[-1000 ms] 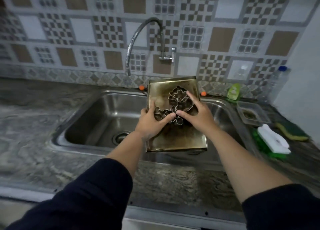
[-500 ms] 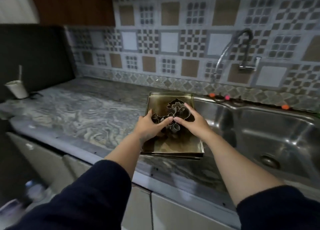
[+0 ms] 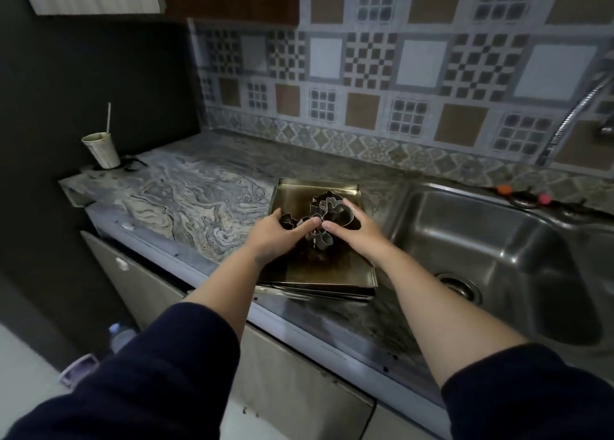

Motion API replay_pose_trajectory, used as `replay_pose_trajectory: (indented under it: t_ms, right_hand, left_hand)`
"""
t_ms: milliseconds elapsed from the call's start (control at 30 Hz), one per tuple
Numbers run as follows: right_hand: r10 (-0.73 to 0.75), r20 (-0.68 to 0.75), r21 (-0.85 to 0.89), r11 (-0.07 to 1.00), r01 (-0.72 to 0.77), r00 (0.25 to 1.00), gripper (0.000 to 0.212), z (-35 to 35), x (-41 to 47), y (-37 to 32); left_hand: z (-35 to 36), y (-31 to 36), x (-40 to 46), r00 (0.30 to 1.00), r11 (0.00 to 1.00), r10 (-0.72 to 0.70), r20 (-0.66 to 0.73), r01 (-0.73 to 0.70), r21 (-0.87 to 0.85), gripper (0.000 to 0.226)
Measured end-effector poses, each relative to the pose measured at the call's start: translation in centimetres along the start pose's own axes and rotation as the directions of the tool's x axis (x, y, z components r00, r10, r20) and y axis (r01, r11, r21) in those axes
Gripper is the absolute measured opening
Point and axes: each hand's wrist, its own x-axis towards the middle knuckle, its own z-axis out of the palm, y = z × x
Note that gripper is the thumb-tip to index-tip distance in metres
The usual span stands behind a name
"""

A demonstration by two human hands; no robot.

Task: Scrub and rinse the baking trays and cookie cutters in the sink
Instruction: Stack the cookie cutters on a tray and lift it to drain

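Two hands meeting mid-frame over stacked baking trays point(image 3: 332, 273) on the countertop point(image 3: 186, 200), just left of the sink point(image 3: 498, 240). Left hand point(image 3: 275, 232) and right hand point(image 3: 357, 228) both curled on a cluster of cookie cutters point(image 3: 327, 214) lying in the top tray. Long axis of trays running away toward the tiled wall. Sink nearer the right hand, so probably a rightward carry.

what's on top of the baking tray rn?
A cluster of metal cookie cutters lies on the baking tray, with the left hand and right hand over them. The hands cover some cutters, so no count possible.
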Motion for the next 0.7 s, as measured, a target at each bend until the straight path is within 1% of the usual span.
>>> replay_pose_trajectory:
  t_ms: [133,233,333,367,533,633,700]
  right_hand:
    - [0.030,0.017,0.045,0.999,-0.031,0.999,0.082,0.5,6.1,0.4]
    - [0.071,-0.013,0.032,0.997,-0.070,0.997,0.084,-0.1,10.8,1.0]
    - [0.083,-0.039,0.008,0.996,-0.083,0.996,0.085,-1.3,15.2,1.3]
    - [0.086,-0.052,-0.001,0.996,-0.086,0.995,0.085,-1.8,16.5,1.4]
    - [0.114,-0.139,0.023,0.994,-0.111,0.984,0.087,-4.0,23.0,1.7]
    - [0.118,-0.184,0.005,0.993,-0.119,0.976,0.087,-5.3,26.4,2.1]
    - [0.152,-0.210,0.008,0.988,-0.154,0.966,0.087,-6.1,28.4,2.6]
  left_hand:
    - [0.2,0.0,5.8,0.998,0.999,-0.049,0.038,0.050,-0.014,0.110]
    - [0.8,0.8,10.5,0.993,0.997,-0.076,0.085,0.077,-0.010,0.119]
    - [1.7,1.5,15.1,0.990,0.993,-0.092,0.110,0.099,-0.061,0.126]
    - [2.0,1.8,16.5,0.989,0.993,-0.092,0.117,0.100,-0.068,0.126]
    - [3.3,4.0,23.8,0.988,0.995,-0.064,0.142,0.074,-0.063,0.110]
    - [4.2,5.5,28.2,0.978,0.994,-0.033,0.205,0.052,-0.091,0.088]
    - [5.0,6.0,31.0,0.969,0.996,-0.006,0.249,0.028,-0.086,0.083]
